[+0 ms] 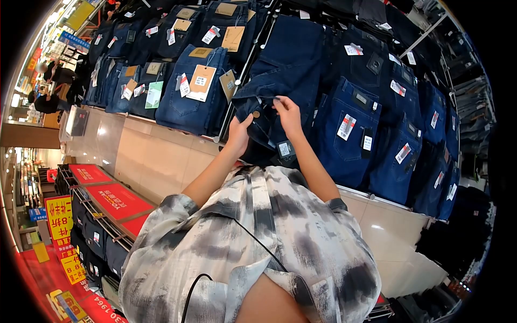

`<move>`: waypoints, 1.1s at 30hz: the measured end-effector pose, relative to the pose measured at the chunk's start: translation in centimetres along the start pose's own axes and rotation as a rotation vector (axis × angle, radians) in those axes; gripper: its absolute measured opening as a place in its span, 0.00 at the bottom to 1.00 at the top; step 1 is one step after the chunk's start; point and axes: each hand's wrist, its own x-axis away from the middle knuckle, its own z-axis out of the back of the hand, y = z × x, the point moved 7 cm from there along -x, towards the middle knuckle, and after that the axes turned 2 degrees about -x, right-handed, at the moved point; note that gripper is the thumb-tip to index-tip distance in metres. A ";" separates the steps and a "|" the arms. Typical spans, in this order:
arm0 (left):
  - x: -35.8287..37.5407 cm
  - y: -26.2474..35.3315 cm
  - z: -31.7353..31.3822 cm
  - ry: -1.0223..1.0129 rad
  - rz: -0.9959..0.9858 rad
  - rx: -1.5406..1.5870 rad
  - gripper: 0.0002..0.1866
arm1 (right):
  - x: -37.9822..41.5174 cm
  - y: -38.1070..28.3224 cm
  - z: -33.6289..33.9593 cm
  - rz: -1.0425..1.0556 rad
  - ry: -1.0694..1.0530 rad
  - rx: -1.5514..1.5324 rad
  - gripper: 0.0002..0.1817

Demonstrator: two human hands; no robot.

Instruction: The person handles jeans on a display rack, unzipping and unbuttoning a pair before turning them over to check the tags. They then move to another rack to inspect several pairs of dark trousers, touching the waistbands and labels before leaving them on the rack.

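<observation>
A pair of dark blue jeans lies partly unfolded across the rack in front of me, its waist end toward my body. My left hand grips the waistband, thumb beside the round metal button. On the other side of the opening, my right hand is closed in a pinch on the waistband's edge. A dark hang tag with a white label dangles below the waist, between my forearms.
Folded jeans with paper tags fill the rack to the left, and more folded jeans lie to the right. Metal rails divide the stacks. Behind on the left stands a rack with red signs. Pale floor tiles show below.
</observation>
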 end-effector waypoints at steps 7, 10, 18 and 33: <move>-0.4 1.3 -1.2 -0.165 0.137 0.154 0.21 | 4.2 -4.0 -2.5 0.545 -0.318 0.604 0.11; -2.3 0.6 -0.1 -0.218 0.321 0.107 0.24 | 5.0 -2.9 -3.0 0.520 -0.499 0.705 0.23; -3.5 4.2 0.9 0.153 -0.584 -1.110 0.33 | 7.9 -0.4 -2.6 0.381 -0.598 0.683 0.28; 2.9 0.0 -3.1 -0.548 -0.808 -1.620 0.13 | 11.8 9.0 11.0 -0.487 0.286 -0.144 0.17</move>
